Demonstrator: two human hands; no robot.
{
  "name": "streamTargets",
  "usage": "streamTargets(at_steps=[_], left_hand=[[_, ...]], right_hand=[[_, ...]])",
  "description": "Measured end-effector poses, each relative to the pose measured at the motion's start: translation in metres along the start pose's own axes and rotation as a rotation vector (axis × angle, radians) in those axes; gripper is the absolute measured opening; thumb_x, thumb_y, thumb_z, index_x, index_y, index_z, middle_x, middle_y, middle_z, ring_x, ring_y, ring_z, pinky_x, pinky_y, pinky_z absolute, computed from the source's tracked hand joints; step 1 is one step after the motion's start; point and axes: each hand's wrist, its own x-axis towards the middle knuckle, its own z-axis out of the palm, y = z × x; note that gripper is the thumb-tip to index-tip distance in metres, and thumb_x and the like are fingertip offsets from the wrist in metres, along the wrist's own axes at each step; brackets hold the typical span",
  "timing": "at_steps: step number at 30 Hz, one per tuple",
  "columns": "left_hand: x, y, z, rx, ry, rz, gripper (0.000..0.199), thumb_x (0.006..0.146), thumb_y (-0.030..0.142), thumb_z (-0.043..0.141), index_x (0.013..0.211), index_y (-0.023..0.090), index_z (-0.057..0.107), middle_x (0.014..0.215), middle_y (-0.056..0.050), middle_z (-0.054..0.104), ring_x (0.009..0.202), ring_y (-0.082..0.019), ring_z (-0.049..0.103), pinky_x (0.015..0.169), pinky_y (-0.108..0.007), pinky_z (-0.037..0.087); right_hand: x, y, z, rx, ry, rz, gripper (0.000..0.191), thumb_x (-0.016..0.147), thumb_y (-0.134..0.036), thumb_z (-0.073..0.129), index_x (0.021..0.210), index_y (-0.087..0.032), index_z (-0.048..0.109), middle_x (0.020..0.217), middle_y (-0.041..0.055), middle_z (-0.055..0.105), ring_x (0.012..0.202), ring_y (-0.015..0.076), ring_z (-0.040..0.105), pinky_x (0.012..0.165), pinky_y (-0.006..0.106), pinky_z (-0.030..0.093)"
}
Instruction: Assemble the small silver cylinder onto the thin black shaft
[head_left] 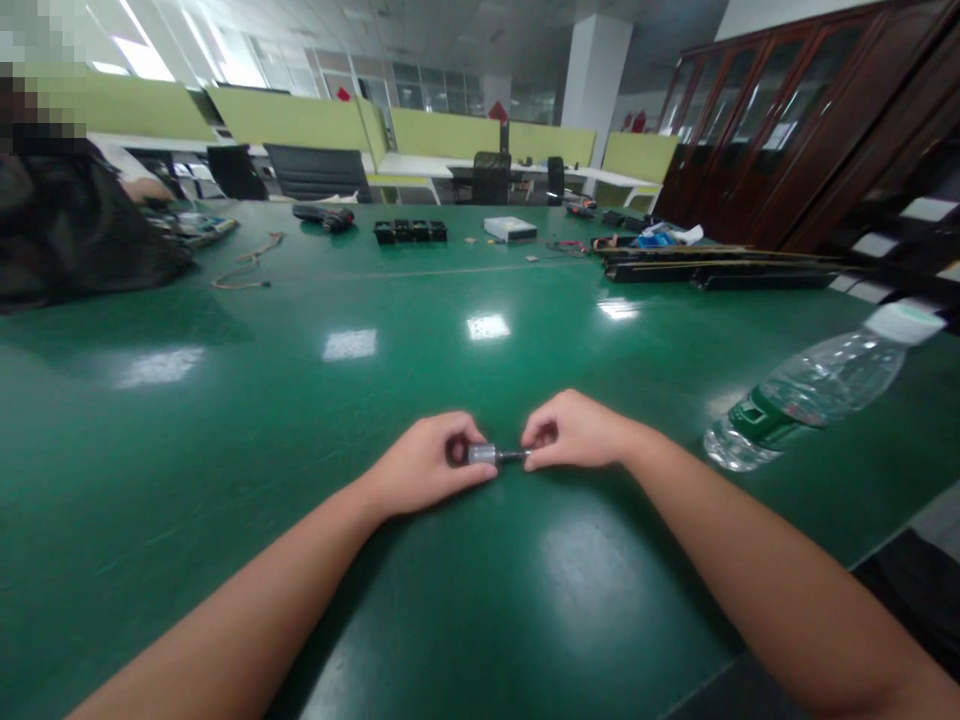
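Note:
Just above the near middle of the table, my left hand (435,460) is closed round a small grey cylinder with a thin dark shaft (482,455). Its exact kind is too small to make out. The shaft points right, towards my right hand (566,430), whose thumb and fingertips pinch its far end. Part of the cylinder is hidden by the left fingers. Both forearms reach in from the near edge of the green table (420,350).
A clear plastic bottle (817,390) stands at the right, beside my right forearm. Along the far side are a power drill (324,217), black blocks (410,231), a white box (510,230), dark rails (660,268) and a cable (244,268). Another person's sleeve (75,220) shows at far left.

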Motion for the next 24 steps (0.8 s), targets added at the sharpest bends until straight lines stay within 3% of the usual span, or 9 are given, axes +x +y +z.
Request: streamTargets(at_steps=[4, 7, 14, 24], left_hand=[[0.000, -0.002, 0.002, -0.014, 0.011, -0.010, 0.028, 0.073, 0.038, 0.077, 0.087, 0.018, 0.065, 0.077, 0.000, 0.063, 0.070, -0.016, 0.058, 0.062, -0.024, 0.043], [-0.001, -0.003, 0.002, -0.011, 0.009, -0.005, 0.030, 0.072, 0.038, 0.078, 0.087, 0.017, 0.064, 0.077, 0.000, 0.062, 0.070, -0.016, 0.057, 0.062, -0.025, 0.043], [-0.001, -0.001, -0.001, -0.069, -0.019, 0.015, 0.029, 0.083, 0.045, 0.068, 0.088, 0.016, 0.065, 0.073, 0.000, 0.060, 0.067, -0.015, 0.056, 0.061, -0.024, 0.043], [0.000, -0.002, 0.000, -0.059, -0.014, -0.009, 0.027, 0.077, 0.040, 0.073, 0.088, 0.016, 0.067, 0.073, 0.000, 0.061, 0.067, -0.015, 0.057, 0.060, -0.024, 0.042]], right_hand=[[0.009, -0.006, 0.018, -0.116, 0.132, -0.164, 0.017, 0.077, -0.030, 0.077, 0.088, -0.017, 0.076, 0.080, 0.0026, 0.072, 0.071, 0.0111, 0.062, 0.065, 0.022, 0.042], [0.012, -0.009, 0.022, -0.202, 0.145, -0.229, 0.017, 0.079, -0.031, 0.077, 0.088, -0.017, 0.076, 0.081, 0.0034, 0.071, 0.073, 0.0122, 0.062, 0.067, 0.023, 0.042], [0.010, -0.010, 0.019, -0.224, 0.117, -0.245, 0.019, 0.082, -0.033, 0.074, 0.089, -0.015, 0.075, 0.083, 0.0040, 0.070, 0.076, 0.0135, 0.062, 0.070, 0.023, 0.043], [0.006, -0.013, 0.018, -0.262, 0.110, -0.269, 0.014, 0.078, -0.024, 0.072, 0.089, -0.015, 0.075, 0.083, 0.0043, 0.070, 0.076, 0.0144, 0.061, 0.071, 0.025, 0.044]])
